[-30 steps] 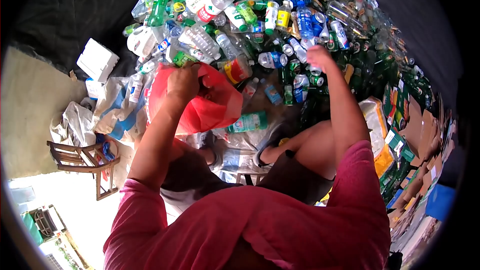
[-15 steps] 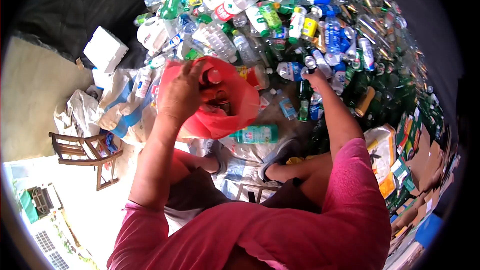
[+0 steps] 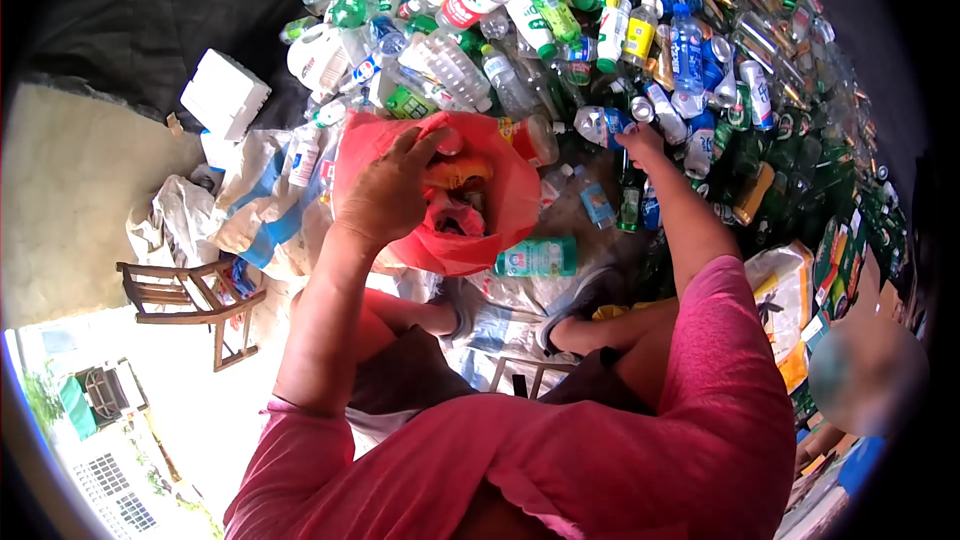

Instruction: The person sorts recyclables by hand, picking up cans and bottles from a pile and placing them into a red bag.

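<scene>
Left of centre, the left hand (image 3: 388, 192) has its fingers hooked over the rim of a red plastic bag (image 3: 440, 256), mouth best held wide, while upper right of centre the right hand (image 3: 643, 147) meets a blue-labelled plastic bottle (image 3: 598, 125), its grip impossible to tell.

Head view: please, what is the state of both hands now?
Left hand: holding the red bag.
Right hand: by the blue-labelled bottle; grip cannot be told.

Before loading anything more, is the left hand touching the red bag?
Touching. The head view shows the left hand on the red bag, its fingers across the plastic beside the open mouth.
</scene>
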Tool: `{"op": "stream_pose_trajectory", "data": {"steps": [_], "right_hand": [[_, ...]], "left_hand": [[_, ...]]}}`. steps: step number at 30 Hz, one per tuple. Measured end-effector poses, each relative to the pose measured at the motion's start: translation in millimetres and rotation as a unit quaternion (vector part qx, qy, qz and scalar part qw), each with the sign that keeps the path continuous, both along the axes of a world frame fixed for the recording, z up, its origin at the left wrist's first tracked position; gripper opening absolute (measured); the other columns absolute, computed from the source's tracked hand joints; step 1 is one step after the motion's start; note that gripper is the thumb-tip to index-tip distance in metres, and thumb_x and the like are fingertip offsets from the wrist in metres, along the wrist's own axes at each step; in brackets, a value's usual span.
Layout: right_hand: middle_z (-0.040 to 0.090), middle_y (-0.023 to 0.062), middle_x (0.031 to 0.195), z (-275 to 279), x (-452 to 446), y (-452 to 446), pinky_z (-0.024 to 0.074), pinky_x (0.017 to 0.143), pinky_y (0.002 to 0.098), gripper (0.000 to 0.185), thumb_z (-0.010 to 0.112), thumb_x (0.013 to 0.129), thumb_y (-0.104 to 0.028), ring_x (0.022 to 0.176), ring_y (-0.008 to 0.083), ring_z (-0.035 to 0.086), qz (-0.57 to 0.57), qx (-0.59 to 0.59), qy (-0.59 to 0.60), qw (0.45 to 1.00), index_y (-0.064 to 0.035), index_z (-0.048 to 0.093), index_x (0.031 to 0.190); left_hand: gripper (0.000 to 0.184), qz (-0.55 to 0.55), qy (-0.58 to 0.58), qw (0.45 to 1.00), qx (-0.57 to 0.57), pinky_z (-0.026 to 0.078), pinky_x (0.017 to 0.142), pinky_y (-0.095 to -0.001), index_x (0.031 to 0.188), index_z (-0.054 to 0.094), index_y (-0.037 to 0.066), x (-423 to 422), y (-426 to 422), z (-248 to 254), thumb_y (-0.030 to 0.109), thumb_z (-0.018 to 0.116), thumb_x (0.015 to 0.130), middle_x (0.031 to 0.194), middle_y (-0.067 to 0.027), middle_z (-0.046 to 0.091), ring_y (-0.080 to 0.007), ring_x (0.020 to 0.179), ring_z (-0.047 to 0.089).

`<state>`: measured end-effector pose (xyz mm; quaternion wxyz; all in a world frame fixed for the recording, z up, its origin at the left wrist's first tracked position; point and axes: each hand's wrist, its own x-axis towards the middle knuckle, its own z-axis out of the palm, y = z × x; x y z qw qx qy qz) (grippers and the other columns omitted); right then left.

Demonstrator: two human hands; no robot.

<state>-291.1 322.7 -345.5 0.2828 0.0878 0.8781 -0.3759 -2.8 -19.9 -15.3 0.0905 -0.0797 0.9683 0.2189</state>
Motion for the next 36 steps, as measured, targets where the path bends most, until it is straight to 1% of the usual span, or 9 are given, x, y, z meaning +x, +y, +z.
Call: {"op": "stream_pose_trajectory", "data": {"steps": [6,9,14,16,20,22,24,27,36], "right_hand": [[0.067,0.0126,0.102,-72.3,-13.1,-1.9,0.0549,0.070,0.0457,0.060,0.084,0.075,-0.033,0.085,0.0296,0.066,0.030,0.051,0.145,0.988,-0.0075,0.055,0.121],[0.066,0.0263,0.118,-20.4,12.2,-25.3,0.0521,0.093,0.0454,0.078,0.086,0.066,-0.040,0.111,0.0420,0.064,0.040,0.128,0.172,0.976,0.0048,0.055,0.122],[0.065,0.0294,0.122,13.7,7.3,-30.4,0.0524,0.096,0.0472,0.088,0.081,0.069,-0.046,0.113,0.0418,0.064,0.032,0.108,0.171,0.979,0.0077,0.049,0.131],[0.065,0.0251,0.125,66.8,13.0,-35.3,0.0527,0.095,0.0448,0.079,0.083,0.067,-0.039,0.115,0.0389,0.064,0.080,0.152,0.130,0.976,0.0027,0.055,0.129],[0.066,0.0262,0.124,108.9,13.4,-31.8,0.0553,0.091,0.0418,0.079,0.082,0.067,-0.043,0.110,0.0361,0.068,0.137,0.132,0.160,0.969,0.0050,0.060,0.126],[0.073,0.0190,0.093,177.8,38.6,-40.4,0.0557,0.061,0.0388,0.062,0.081,0.067,-0.037,0.069,0.0278,0.070,0.114,0.102,0.077,0.985,0.0058,0.065,0.109],[0.071,0.0165,0.084,197.6,40.1,-39.9,0.0543,0.057,0.0384,0.059,0.081,0.068,-0.038,0.066,0.0255,0.068,0.137,0.087,0.075,0.984,0.0031,0.064,0.107],[0.067,0.0125,0.071,245.0,69.0,-47.6,0.0490,0.045,0.0364,0.054,0.081,0.067,-0.037,0.053,0.0233,0.063,0.178,0.038,0.075,0.980,0.0004,0.063,0.101],[0.066,0.0072,0.066,290.7,176.0,-117.7,0.0475,0.048,0.0338,0.042,0.083,0.070,-0.042,0.051,0.0187,0.060,0.266,-0.025,0.124,0.956,-0.0046,0.066,0.080]], "left_hand": [[0.079,-0.049,0.000,0.998,0.048,0.041,0.112,-0.0406,0.146,0.048,0.012,7.8,-5.5,9.6,-0.013,0.054,0.071,0.147,-0.0168,0.049,-0.0359,0.137,0.046],[0.080,-0.017,0.012,0.999,0.036,0.046,0.108,-0.0414,0.146,0.049,0.017,12.1,-8.7,-0.6,-0.013,0.054,0.072,0.147,-0.0180,0.049,-0.0362,0.134,0.049],[0.074,0.019,0.045,0.997,0.062,0.050,0.102,-0.0417,0.143,0.051,0.017,6.5,-10.3,-9.0,-0.011,0.057,0.075,0.147,-0.0185,0.047,-0.0364,0.128,0.054],[0.101,0.047,0.099,0.993,0.036,0.053,0.099,-0.0456,0.151,0.040,0.023,2.9,-9.6,-14.6,0.028,0.091,0.065,0.149,-0.0208,0.042,-0.0403,0.126,0.055],[0.090,0.083,0.120,0.989,0.008,0.054,0.095,-0.0466,0.152,0.035,0.015,2.8,-1.3,-13.2,0.031,0.082,0.076,0.139,-0.0270,0.046,-0.0435,0.118,0.059],[0.077,0.149,0.146,0.978,-0.020,0.055,0.092,-0.0478,0.147,0.035,0.006,1.8,1.3,-16.4,0.027,0.073,0.082,0.130,-0.0313,0.047,-0.0464,0.110,0.061],[0.067,0.177,0.167,0.970,0.004,0.053,0.093,-0.0508,0.140,0.040,0.005,7.2,9.0,-14.9,0.013,0.067,0.079,0.130,-0.0339,0.048,-0.0513,0.112,0.058],[0.061,0.187,0.087,0.977,-0.047,0.056,0.085,-0.0509,0.136,0.041,0.002,10.4,6.7,-19.2,0.030,0.062,0.085,0.114,-0.0299,0.063,-0.0457,0.102,0.067],[0.070,0.123,-0.020,0.987,-0.105,0.056,0.090,-0.0467,0.138,0.050,0.003,11.2,15.1,8.9,0.036,0.071,0.080,0.121,-0.0206,0.069,-0.0385,0.110,0.068]]}}
